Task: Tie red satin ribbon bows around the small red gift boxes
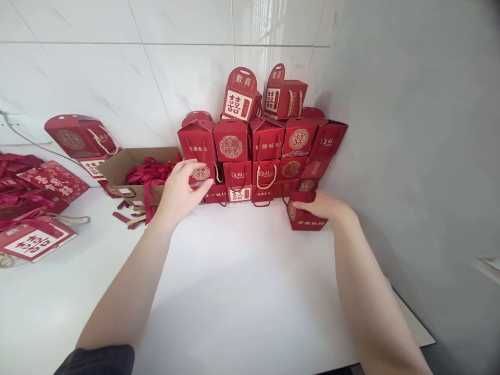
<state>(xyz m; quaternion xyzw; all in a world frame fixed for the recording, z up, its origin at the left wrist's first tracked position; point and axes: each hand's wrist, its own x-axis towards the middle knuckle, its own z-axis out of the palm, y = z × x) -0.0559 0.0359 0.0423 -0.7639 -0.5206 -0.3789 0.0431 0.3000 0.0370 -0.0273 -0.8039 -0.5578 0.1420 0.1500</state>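
My right hand is closed on a small red gift box with gold lettering, at the right end in front of the stack. The box's top is partly hidden by the fingers. My left hand is raised with thumb and fingers apart, holding nothing. It is in front of the left end of the stack, beside the cardboard box. The stacked red gift boxes stand in several rows against the wall, many with rope handles and gold or white patterns. Two more boxes sit on top.
An open cardboard box holds red ribbons, with strips lying before it. More red boxes are stacked behind. Red packaging lies at the far left on the white table. A grey panel bounds the right.
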